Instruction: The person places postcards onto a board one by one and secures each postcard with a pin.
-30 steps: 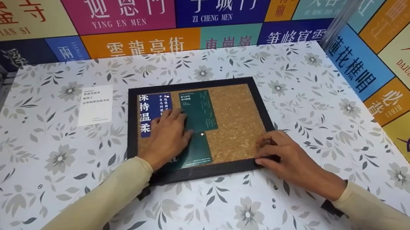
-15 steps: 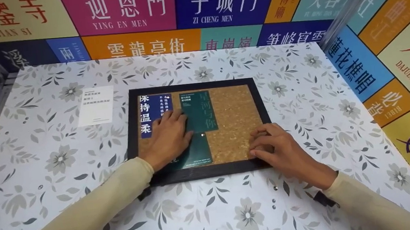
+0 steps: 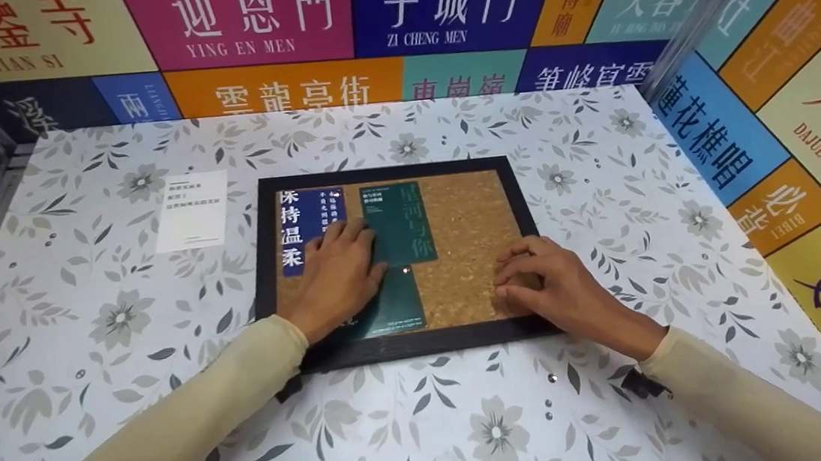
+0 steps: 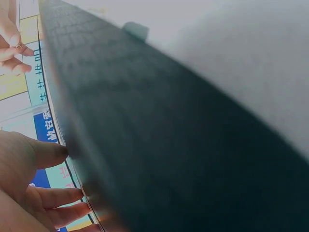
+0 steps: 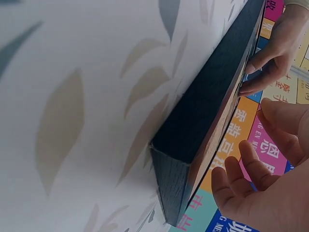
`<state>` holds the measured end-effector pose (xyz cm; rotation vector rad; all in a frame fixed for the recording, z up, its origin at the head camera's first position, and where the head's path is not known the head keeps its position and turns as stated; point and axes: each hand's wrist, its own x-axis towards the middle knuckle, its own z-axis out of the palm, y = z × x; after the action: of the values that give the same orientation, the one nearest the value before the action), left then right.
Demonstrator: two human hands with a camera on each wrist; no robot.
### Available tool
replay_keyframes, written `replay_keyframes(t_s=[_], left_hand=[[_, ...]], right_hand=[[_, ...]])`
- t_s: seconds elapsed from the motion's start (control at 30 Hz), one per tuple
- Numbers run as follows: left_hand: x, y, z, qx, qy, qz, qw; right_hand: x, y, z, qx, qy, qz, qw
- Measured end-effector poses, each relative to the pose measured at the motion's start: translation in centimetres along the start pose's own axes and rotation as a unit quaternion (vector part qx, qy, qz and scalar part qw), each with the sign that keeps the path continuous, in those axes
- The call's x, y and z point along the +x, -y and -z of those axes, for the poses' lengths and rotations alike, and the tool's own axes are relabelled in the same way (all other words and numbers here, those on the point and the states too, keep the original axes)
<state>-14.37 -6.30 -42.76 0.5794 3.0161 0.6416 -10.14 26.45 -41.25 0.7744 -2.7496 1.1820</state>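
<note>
My left hand (image 3: 335, 271) rests with fingers spread on the cards of a black-framed cork board (image 3: 463, 225). Under and around it lie a blue card (image 3: 291, 234), a dark green card (image 3: 409, 219) and a lower green card (image 3: 395, 303). A small shiny tack (image 3: 405, 269) sits at the lower card's top edge, another tack (image 3: 336, 193) on the blue card. Over the board's right edge, my right hand (image 3: 554, 277) pinches a tiny thumbtack (image 5: 260, 109) between thumb and forefinger; only its thin pin shows in the right wrist view.
A white printed card (image 3: 192, 210) lies on the flowered table cover left of the board. Loose silver tacks (image 3: 553, 378) are scattered at the front right. Colourful lettered panels (image 3: 456, 0) stand behind and at the sides.
The right hand has shifted from the frame's lower right corner up and slightly left, over the cork's right side. The left hand stays put on the cards.
</note>
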Motion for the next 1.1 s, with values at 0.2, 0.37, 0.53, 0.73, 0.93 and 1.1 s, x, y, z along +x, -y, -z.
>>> replay_keyframes(t_s=[0.2, 0.37, 0.53, 0.73, 0.93, 1.1], left_hand=[[0.0, -0.1, 0.0, 0.003, 0.0, 0.001, 1.0], [0.0, -0.1, 0.0, 0.006, 0.001, 0.001, 1.0], [0.0, -0.1, 0.0, 0.009, -0.005, -0.003, 0.9999], [0.0, -0.1, 0.0, 0.01, -0.006, -0.005, 0.9999], [0.0, -0.2, 0.1, 0.009, -0.003, -0.001, 1.0], [0.0, -0.2, 0.1, 0.009, -0.002, 0.001, 1.0]], right_hand=[[0.6, -0.3, 0.1, 0.004, 0.005, -0.019, 0.9998], [1.0, -0.5, 0.2, 0.005, 0.008, -0.03, 0.9995], [1.5, -0.6, 0.1, 0.003, 0.007, -0.029, 0.9996], [2.0, -0.5, 0.0, 0.001, 0.006, -0.037, 0.9993], [2.6, -0.3, 0.1, -0.004, 0.01, -0.043, 0.999], [3.3, -0.3, 0.1, -0.007, 0.009, -0.032, 0.9994]])
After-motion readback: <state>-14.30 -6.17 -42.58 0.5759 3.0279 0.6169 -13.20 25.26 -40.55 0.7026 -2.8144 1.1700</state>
